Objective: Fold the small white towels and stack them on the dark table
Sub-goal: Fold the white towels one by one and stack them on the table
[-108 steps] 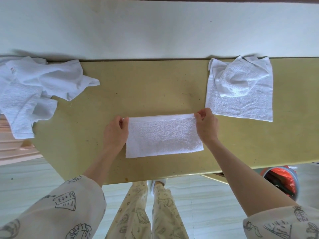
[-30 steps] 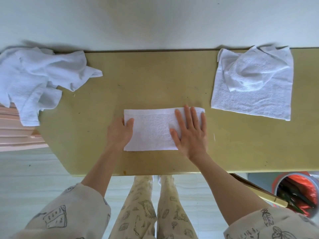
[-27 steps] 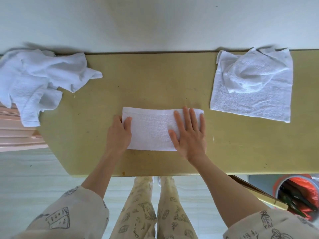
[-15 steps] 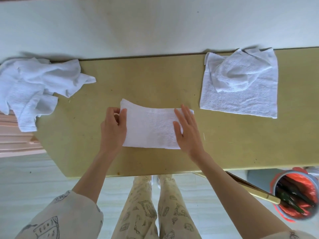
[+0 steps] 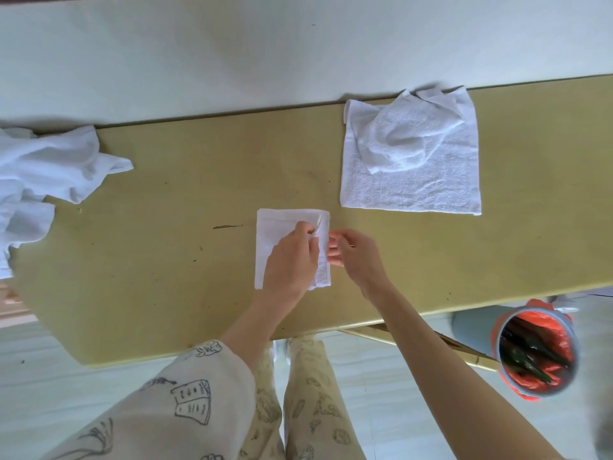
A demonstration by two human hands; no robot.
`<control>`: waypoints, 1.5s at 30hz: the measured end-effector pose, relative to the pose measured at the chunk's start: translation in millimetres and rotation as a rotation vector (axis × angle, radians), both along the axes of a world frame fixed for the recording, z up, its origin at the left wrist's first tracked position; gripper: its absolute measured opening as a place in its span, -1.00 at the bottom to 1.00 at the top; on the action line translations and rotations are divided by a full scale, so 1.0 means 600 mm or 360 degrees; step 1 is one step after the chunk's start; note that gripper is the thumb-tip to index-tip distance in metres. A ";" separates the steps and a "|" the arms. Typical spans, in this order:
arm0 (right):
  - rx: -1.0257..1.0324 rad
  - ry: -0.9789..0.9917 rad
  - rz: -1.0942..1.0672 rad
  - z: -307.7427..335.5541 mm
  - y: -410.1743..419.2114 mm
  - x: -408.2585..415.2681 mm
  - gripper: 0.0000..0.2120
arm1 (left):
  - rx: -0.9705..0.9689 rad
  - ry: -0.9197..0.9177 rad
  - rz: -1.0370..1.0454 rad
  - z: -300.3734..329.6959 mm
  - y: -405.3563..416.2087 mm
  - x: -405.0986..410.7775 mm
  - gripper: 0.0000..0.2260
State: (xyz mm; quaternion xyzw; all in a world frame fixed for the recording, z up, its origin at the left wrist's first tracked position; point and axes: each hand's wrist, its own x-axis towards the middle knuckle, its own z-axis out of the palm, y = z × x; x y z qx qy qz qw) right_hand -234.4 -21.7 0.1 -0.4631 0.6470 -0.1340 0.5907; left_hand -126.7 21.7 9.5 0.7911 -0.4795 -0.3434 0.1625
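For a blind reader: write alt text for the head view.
Both hands, left hand and right hand, adjust a small folded towel on a yellowish table. A crumpled towel pile lies left; a flat towel with another bunched on it lies right.

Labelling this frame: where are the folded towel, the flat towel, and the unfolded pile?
folded towel [image 5: 282,224], head view, upper left part.
flat towel [image 5: 411,190], head view, near half.
unfolded pile [image 5: 49,161], head view, top layer.
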 end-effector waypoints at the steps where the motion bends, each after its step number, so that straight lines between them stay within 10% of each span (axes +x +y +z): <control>1: 0.0014 -0.0004 0.0005 -0.001 -0.001 0.000 -0.74 | 0.0003 0.0009 0.0001 -0.001 -0.001 -0.004 -0.77; 12: 0.0074 -0.0079 -0.0070 0.004 0.006 -0.005 -0.79 | -0.0047 0.0119 -0.0010 -0.011 0.000 -0.014 -0.71; 18: -0.0033 0.0157 0.0007 0.002 0.017 -0.005 -0.91 | -0.0471 -0.0511 -0.0147 -0.032 0.067 0.054 -0.69; 24: -0.0039 0.0329 0.0178 0.007 0.038 -0.005 -0.83 | -0.0148 -0.0652 -0.0651 -0.066 0.125 0.095 -0.55; 31: -0.1416 0.0883 0.0840 -0.025 0.060 0.034 -0.67 | -0.0239 -0.0692 -0.0749 -0.059 0.090 0.109 -0.52; 45: -0.1353 0.1091 0.1144 -0.096 0.037 0.047 -0.47 | -0.0348 -0.0938 -0.0758 -0.113 0.066 0.112 -0.51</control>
